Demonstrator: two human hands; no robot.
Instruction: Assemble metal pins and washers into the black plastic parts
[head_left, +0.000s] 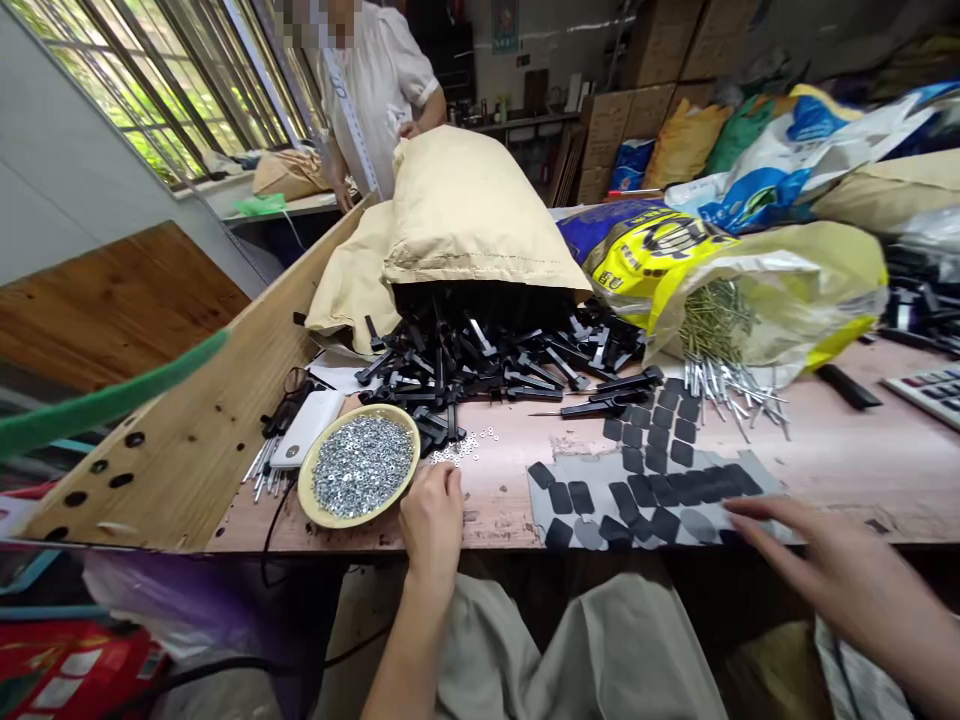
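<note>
My left hand (433,515) rests at the table's front edge, fingers curled in; whether anything is inside is hidden. Just left of it sits a yellow bowl (306,492) full of small metal nuts (365,465), and a few loose nuts (466,448) lie beyond the knuckles. My right hand (832,555), slightly blurred, has its fingers stretched out at the right end of a grey sheet (536,500). Dark rounded-square pads (664,523) lie on that sheet and behind it. No held thing shows between the right fingers.
Black plastic parts (487,360) spill from a large paper sack (480,210). A yellow-blue bag (810,290) holds long metal rods (716,320). A wooden board (180,440) borders the left side. Another person (382,80) stands behind the sack. A calculator (934,390) lies far right.
</note>
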